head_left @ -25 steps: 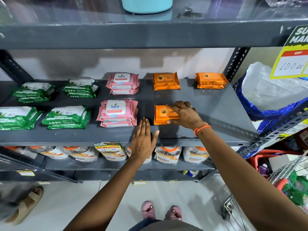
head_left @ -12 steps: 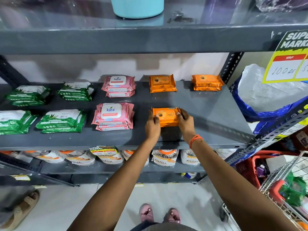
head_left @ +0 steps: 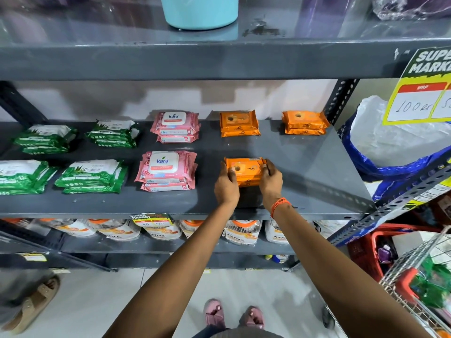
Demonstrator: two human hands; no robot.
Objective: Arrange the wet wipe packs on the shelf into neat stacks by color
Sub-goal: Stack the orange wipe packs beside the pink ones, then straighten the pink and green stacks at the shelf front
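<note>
While fingers (head_left: pixel 264 167) of both hands clamp the short ends of the front orange stack (head_left: pixel 244 172), left hand (head_left: pixel 226 186) and right hand (head_left: pixel 271 183) square it on the grey shelf (head_left: pixel 317 176). Long axis runs left-right, label up. Green, pink and orange packs sit sorted in stacks; task looks nearly done, only final straightening left.

Shelf (head_left: pixel 305 162) dark grey; packs orange (head_left: pixel 245 170), pink (head_left: pixel 168 169), green-white (head_left: pixel 90 175); wristband (head_left: pixel 280 205) orange.
</note>
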